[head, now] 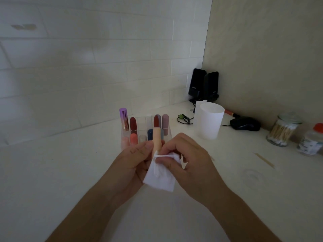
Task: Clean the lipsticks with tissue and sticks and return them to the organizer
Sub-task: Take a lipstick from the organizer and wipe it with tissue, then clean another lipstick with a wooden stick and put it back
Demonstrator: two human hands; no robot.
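Head view, reading from the left: the clear organizer [142, 122] stands on the white table [61, 172] just beyond the hands. Its cells hold several lipsticks, among them a tall purple lipstick [123, 118] at its far left. The middle of the back row looks unfilled.

Near of it, the left hand [134, 159] wraps its fingers round the lower part of a peach lipstick [156, 138], held upright with the rounded top standing free above the fingers.

A folded white tissue [162, 177] lies against the tube's lower right side. The right hand [190, 158] pinches its upper edge between thumb and fingertips, and the rest of the sheet hangs down between the two hands.

The wiping will likely go best if the left hand holds the tube steady and turns it a little at a time. The right hand can then draw the tissue along its length with light pressure, using a fresh fold for each pass. Any seam or groove seems better left for a stick.

Farther right, a loose wooden stick [264, 159] lies on the table. A jar of cotton swabs [282, 131] stands beyond it, both well apart from the hands.
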